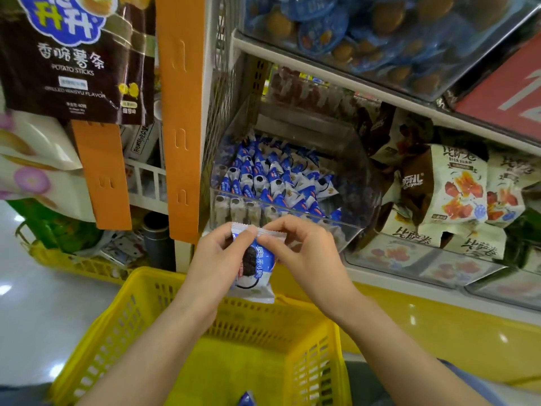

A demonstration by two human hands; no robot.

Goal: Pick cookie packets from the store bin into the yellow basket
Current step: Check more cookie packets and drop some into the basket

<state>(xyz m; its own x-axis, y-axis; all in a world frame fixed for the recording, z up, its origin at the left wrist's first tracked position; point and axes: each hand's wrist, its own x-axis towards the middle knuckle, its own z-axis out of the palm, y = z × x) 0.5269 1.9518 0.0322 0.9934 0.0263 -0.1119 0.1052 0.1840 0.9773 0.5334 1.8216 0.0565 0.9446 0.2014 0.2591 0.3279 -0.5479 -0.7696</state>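
Sitting lowest in view, one yellow slatted plastic basket (307, 370) is the biggest item. Above it, one clear plastic store bin (351, 183) on the shelf holds a heap of small blue-and-white cookie packets (272, 177), too many to count. Two hands meet over the basket's far rim. The left hand (216, 259) and right hand (304, 253) both pinch the crimped top seam of a single held packet (257, 268), blue and white with dark sandwich cookies printed on it. One blue packet corner (245, 399) shows inside the basket.
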